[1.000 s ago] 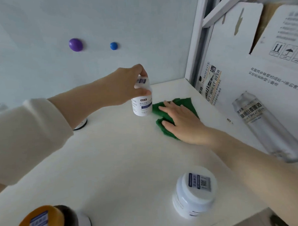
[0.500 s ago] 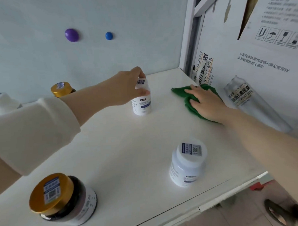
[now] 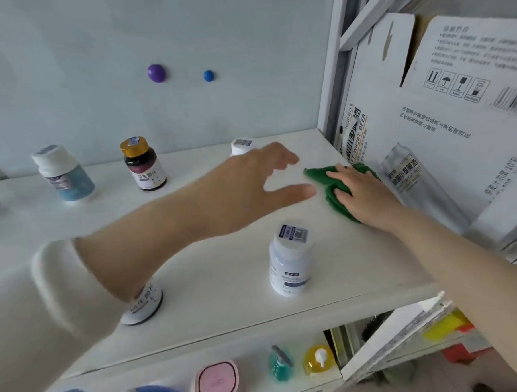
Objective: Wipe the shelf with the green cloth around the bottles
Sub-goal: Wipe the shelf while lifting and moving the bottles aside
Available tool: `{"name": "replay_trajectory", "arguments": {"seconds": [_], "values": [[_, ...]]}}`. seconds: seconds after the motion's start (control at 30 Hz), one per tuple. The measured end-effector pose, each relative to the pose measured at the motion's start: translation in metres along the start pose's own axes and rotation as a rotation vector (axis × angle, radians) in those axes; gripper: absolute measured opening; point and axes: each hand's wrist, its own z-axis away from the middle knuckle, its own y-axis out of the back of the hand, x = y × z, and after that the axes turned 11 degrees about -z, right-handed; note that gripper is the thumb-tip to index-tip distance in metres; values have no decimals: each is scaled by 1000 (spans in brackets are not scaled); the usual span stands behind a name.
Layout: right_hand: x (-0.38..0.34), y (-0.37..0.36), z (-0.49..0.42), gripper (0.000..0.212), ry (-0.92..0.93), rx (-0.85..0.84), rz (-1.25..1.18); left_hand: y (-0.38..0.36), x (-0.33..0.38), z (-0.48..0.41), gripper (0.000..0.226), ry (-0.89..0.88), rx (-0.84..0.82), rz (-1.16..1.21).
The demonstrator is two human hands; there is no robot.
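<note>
The right hand [image 3: 366,194] lies flat, fingers straight, pressing the cloth [image 3: 317,175] onto the shelf [image 3: 225,289] by its right edge, near the back right corner and just beside the box [image 3: 456,145]. The left hand [image 3: 245,184] hovers wide open, holding nothing. To wipe well, I would keep the palm flat, sweep into that corner, then curve round each base, with the free hand steadying whatever the cloth nears.

There are five bottles. Two are by the front edge: a white bottle [image 3: 290,262] and a dark bottle [image 3: 143,304] under the left forearm. Three stand along the back edge: a blue bottle [image 3: 65,177], a gold-capped bottle [image 3: 145,168] and a small bottle [image 3: 241,143]. There is one cloth, and two magnets [image 3: 156,73] are on the wall.
</note>
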Motion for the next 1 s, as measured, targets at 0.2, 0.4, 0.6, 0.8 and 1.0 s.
{"name": "replay_trajectory", "arguments": {"seconds": [0.2,0.4,0.6,0.8,1.0], "values": [[-28,-23,34,49,176,-142,-54,-59,23,49,56,142,64,108],[-12,-4,52,49,175,-214,-47,-41,18,67,54,274,249,149],[-56,-36,39,49,102,-47,19,-23,5,83,52,339,325,128],[-111,-62,139,46,435,-152,-97,-13,4,87,52,274,385,101],[-16,1,88,48,-27,-63,3,-33,6,87,53,250,247,142]]}}
